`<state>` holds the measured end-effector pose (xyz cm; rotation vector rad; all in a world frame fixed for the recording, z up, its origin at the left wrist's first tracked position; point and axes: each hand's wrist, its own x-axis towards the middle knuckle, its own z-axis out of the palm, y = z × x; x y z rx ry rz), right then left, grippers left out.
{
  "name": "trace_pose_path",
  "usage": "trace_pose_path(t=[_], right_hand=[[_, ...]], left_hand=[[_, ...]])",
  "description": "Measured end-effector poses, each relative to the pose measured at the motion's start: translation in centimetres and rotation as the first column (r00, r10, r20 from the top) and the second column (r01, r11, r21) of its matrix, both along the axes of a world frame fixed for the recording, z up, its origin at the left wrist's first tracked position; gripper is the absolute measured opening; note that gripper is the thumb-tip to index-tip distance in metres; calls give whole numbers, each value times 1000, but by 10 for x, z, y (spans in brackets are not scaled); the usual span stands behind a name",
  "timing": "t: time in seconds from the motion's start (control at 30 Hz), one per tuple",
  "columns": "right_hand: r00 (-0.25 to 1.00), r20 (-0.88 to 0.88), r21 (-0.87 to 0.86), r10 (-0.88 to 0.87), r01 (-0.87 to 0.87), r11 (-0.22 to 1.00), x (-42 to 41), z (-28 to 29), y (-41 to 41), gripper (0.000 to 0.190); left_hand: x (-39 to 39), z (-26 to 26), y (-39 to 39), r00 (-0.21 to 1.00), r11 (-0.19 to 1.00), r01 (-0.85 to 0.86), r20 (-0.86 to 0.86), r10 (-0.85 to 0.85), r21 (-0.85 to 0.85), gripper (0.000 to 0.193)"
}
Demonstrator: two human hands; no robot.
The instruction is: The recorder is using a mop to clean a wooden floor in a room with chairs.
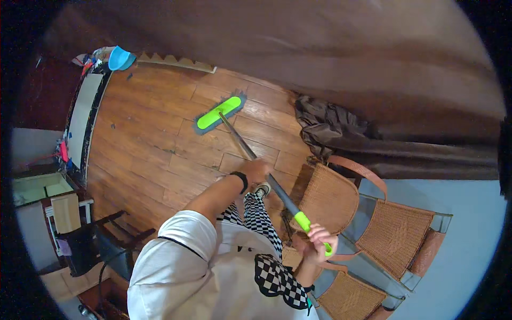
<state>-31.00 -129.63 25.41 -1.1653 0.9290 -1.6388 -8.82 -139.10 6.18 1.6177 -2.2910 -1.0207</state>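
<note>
A mop [246, 148] with a grey pole and green grip slants across the view. Its flat green head [220, 113], fringed in grey, lies on the wood-look floor [156, 116]. My left hand [257, 171], on the arm with a black wristband, is closed around the middle of the pole. Near the pole's lower end in the picture, my right hand [319, 242] is wrapped around the green grip. Which of the two hands is left and which is right is hard to tell from the arms: the arm at the picture's left reaches the pole's middle.
Wicker chairs [332, 200] stand at the right beside a pale wall. A dark brown curtain [336, 124] hangs along the top and right, its end bunched on the floor. At the upper left is a blue dustpan-like container [121, 59]. A black chair [116, 244] stands lower left.
</note>
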Motion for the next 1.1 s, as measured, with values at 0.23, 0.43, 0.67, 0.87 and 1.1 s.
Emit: trace_pose_path(t=[0.23, 0.43, 0.67, 0.87, 1.1], right_hand=[[982, -107, -115, -158, 146, 983, -124, 62, 8, 13], [940, -211, -180, -270, 234, 955, -151, 110, -2, 13], [961, -206, -219, -186, 140, 966, -119, 111, -40, 11], [994, -107, -205, -17, -6, 979, -39, 83, -84, 12], [973, 31, -53, 230, -228, 972, 84, 16, -135, 16]], left_hand=[[-166, 21, -8, 949, 965, 223, -195, -247, -135, 15], [-247, 43, -29, 877, 934, 330, -320, -357, -137, 12], [-210, 32, -43, 904, 958, 192, -343, -257, -212, 8], [-95, 40, -71, 964, 986, 48, -250, -88, -161, 11], [76, -33, -93, 983, 963, -159, -128, 133, -216, 19]])
